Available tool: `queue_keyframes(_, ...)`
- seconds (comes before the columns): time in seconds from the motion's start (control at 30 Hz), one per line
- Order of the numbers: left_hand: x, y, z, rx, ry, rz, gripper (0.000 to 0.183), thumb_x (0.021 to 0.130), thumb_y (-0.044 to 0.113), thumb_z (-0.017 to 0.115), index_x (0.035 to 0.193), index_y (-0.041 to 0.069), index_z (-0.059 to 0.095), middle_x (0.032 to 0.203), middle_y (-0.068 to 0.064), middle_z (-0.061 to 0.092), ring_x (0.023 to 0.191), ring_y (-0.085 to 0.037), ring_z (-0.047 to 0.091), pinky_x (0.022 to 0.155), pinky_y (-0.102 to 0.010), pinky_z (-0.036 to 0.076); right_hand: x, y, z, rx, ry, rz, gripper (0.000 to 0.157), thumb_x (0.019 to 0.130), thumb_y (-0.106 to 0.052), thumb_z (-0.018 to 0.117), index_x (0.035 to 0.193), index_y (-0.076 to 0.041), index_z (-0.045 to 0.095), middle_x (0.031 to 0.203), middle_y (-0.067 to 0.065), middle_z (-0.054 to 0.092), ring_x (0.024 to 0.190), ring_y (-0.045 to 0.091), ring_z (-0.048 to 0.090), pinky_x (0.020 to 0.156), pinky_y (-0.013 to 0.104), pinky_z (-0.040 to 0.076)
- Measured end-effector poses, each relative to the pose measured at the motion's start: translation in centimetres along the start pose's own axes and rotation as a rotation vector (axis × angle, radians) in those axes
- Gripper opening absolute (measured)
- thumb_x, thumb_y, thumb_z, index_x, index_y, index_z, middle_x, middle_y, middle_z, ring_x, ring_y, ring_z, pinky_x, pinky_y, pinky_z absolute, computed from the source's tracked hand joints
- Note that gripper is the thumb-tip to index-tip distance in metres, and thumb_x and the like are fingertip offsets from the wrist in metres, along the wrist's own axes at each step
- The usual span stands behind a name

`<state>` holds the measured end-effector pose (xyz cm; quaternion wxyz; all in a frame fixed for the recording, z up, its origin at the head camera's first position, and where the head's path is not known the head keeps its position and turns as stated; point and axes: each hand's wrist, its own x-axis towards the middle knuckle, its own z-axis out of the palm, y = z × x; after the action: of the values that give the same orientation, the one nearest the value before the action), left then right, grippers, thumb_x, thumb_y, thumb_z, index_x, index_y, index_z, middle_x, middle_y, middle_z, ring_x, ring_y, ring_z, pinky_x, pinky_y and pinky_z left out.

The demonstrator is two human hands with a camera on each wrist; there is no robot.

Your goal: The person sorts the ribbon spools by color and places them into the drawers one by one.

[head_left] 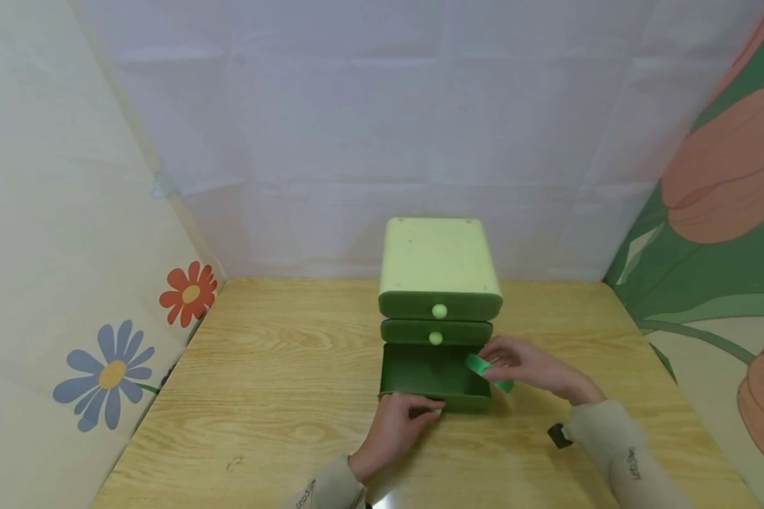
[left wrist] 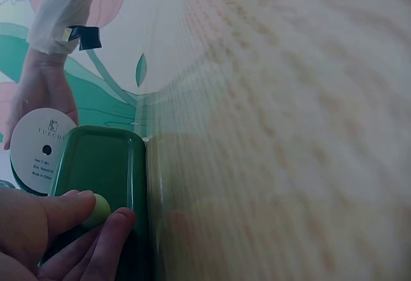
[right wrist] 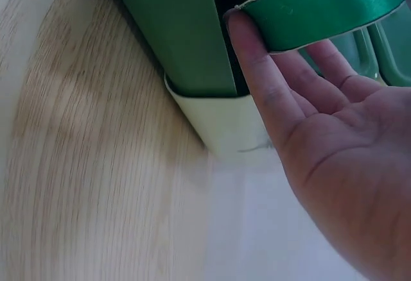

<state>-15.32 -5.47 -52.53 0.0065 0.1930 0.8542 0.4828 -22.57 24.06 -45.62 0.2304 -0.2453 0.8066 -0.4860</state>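
My left hand [head_left: 397, 428] pinches the pale green knob [left wrist: 97, 212] of the bottom drawer [head_left: 420, 371] between thumb and fingers. That drawer is pulled out of the small green cabinet [head_left: 439, 254], and its dark inside shows bare in the head view. At the drawer's right side, my right hand [head_left: 535, 369] holds a spool of green ribbon [right wrist: 334, 11], tilted and partly over the drawer's right wall. In the left wrist view, the spool's white round label [left wrist: 38, 156] with a centre hole faces the camera.
Above the pulled-out drawer are a middle drawer [head_left: 414, 331] and a top drawer [head_left: 407, 305], each with a round knob. The cabinet stands on a wood-grain table [head_left: 280, 396]. A white sheet [head_left: 331, 127] hangs behind, with flower-printed walls at both sides.
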Motion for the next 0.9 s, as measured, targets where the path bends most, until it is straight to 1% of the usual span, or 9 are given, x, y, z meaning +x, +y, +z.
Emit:
queue_keyframes(0.07, 0.0, 0.0, 0.0, 0.004, 0.0, -0.001, 0.014, 0.093, 0.013, 0.079, 0.105, 0.017, 0.083, 0.102, 0.008, 0.08, 0.1, -0.004, 0.071, 0.088, -0.021, 0.057, 0.3, 0.0, 0.3, -0.001, -0.007, 0.001, 0.04, 0.101, -0.024, 0.069, 0.131, 0.0, 0.057, 0.129, 0.018, 0.065, 0.121, 0.033, 0.06, 0.098, 0.032, 0.054)
queue_keyframes(0.27, 0.0, 0.0, 0.0, 0.014, -0.001, 0.005, 0.014, 0.093, 0.014, 0.078, 0.106, 0.017, 0.083, 0.103, 0.009, 0.08, 0.1, -0.004, 0.071, 0.088, -0.022, 0.057, 0.8, -0.2, 0.9, -0.025, -0.007, 0.02, 0.044, 0.102, -0.029, 0.068, 0.134, -0.002, 0.057, 0.135, 0.017, 0.063, 0.127, 0.036, 0.059, 0.103, 0.048, 0.052)
queue_keyframes(0.37, 0.0, 0.0, 0.0, 0.02, -0.002, 0.005, 0.014, 0.093, 0.014, 0.078, 0.105, 0.017, 0.083, 0.103, 0.009, 0.08, 0.1, -0.004, 0.071, 0.088, -0.022, 0.057, 1.0, -0.2, 1.2, -0.034, -0.006, 0.024, 0.045, 0.102, -0.03, 0.067, 0.137, -0.002, 0.056, 0.141, 0.019, 0.06, 0.134, 0.041, 0.055, 0.109, 0.058, 0.048)
queue_keyframes(0.47, 0.1, 0.0, 0.0, 0.021, -0.003, 0.003, 0.014, 0.093, 0.014, 0.078, 0.106, 0.017, 0.083, 0.102, 0.009, 0.08, 0.1, -0.004, 0.071, 0.088, -0.022, 0.057, 1.0, -0.2, 1.4, -0.043, -0.001, 0.02, 0.047, 0.103, -0.029, 0.066, 0.139, -0.002, 0.056, 0.145, 0.02, 0.057, 0.138, 0.044, 0.05, 0.113, 0.063, 0.043)
queue_keyframes(0.63, 0.0, -0.1, 0.1, 0.024, 0.003, 0.01, 0.014, 0.093, 0.014, 0.078, 0.105, 0.017, 0.083, 0.102, 0.008, 0.08, 0.099, -0.004, 0.071, 0.088, -0.022, 0.058, 0.9, -0.3, 1.3, -0.068, -0.006, -0.001, 0.048, 0.104, -0.028, 0.064, 0.141, 0.0, 0.055, 0.147, 0.023, 0.056, 0.138, 0.047, 0.049, 0.112, 0.064, 0.044)
queue_keyframes(0.9, 0.0, -0.1, 0.1, 0.015, 0.006, 0.012, 0.014, 0.093, 0.014, 0.078, 0.105, 0.018, 0.083, 0.102, 0.009, 0.08, 0.099, -0.003, 0.071, 0.088, -0.022, 0.057, 0.7, -0.3, 1.1, -0.077, -0.009, -0.001, 0.048, 0.105, -0.029, 0.064, 0.142, 0.0, 0.056, 0.147, 0.023, 0.056, 0.137, 0.046, 0.051, 0.11, 0.06, 0.047)
